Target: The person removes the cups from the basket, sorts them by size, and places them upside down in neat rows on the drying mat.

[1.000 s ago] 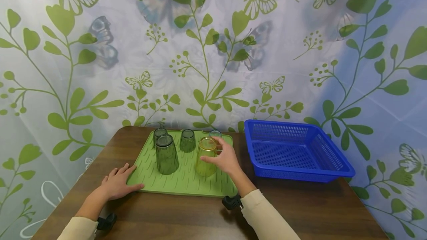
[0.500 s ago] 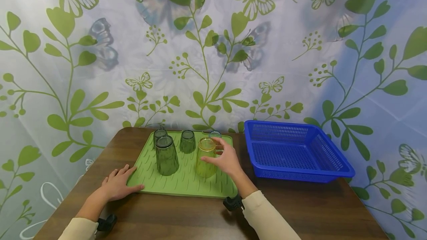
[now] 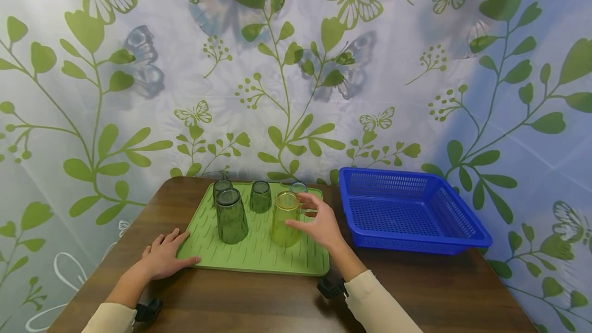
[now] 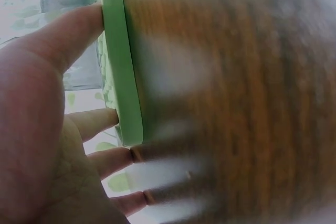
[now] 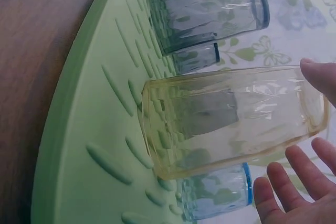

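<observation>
My right hand [image 3: 321, 222] is beside the top of a tall yellow glass [image 3: 285, 227], its thumb and fingers spread apart. In the right wrist view the thumb overlaps the glass's upper end; whether it touches is hard to tell. The glass stands with its wider end down on a green ribbed drying mat [image 3: 259, 258]. My left hand [image 3: 162, 258] lies at the mat's left edge, fingers spread, with the thumb against the green rim [image 4: 118, 61]. Also on the mat are a tall grey glass [image 3: 232, 220], two short grey glasses [image 3: 261, 197] and a short blue-rimmed glass [image 5: 218, 192].
A blue perforated plastic basket [image 3: 416, 240] sits right of the mat on the brown wooden table [image 3: 259, 297]. A curtain [image 3: 296, 66] printed with leaves and butterflies hangs directly behind the table.
My right hand has loosened from the yellow glass and shifted slightly to the right, its thumb drawing back across the glass. The left hand and the glasses stay in place.
</observation>
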Available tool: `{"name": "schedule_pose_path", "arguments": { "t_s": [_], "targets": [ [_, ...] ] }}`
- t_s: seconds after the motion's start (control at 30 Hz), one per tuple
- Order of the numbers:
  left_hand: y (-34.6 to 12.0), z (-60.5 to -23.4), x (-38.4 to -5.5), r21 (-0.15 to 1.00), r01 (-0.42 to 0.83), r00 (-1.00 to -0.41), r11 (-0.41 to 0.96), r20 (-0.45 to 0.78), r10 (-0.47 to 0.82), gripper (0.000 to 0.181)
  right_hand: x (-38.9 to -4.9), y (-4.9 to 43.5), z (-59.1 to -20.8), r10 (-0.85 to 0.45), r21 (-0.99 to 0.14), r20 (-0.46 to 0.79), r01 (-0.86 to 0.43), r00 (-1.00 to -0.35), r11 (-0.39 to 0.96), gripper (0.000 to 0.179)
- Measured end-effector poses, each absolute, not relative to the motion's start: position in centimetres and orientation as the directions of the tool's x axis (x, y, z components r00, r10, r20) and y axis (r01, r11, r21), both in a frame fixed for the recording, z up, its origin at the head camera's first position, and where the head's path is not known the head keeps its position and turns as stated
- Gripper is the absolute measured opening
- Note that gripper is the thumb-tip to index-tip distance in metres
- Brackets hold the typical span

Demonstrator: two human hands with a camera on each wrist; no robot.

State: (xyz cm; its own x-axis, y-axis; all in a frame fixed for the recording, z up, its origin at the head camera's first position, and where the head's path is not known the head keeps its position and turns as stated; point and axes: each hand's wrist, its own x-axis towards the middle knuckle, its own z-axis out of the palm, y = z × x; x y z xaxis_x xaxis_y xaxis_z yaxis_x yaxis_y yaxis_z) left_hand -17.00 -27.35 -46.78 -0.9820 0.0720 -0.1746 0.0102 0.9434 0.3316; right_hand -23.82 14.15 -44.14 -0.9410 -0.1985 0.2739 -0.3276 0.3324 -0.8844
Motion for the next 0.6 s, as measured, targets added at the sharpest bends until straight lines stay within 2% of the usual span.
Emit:
{"name": "schedule_pose_path", "arguments": {
  "t_s": [0.4, 0.5, 0.6],
  "targets": [
    [-27.6, -46.5, -17.5, 0.328, 0.054, -0.984, 0.943, -0.142, 0.106, 0.094, -21.7, 16.5, -42.6, -0.214, -0.874, 0.349, -0.399, -0.912, 0.275, 0.067],
    [-28.0, -46.2, -17.8, 0.326, 0.093, -0.989, 0.941, -0.077, 0.124, 0.088, -21.2, 17.8, -41.7, -0.221, -0.856, 0.403, -0.451, -0.888, 0.252, 0.058],
    [-28.1, -45.8, -18.1, 0.343, 0.146, -0.989, 0.928, 0.037, 0.142, 0.077, -20.9, 19.5, -40.7, -0.218, -0.827, 0.471, -0.514, -0.855, 0.228, 0.049]
  ]
}}
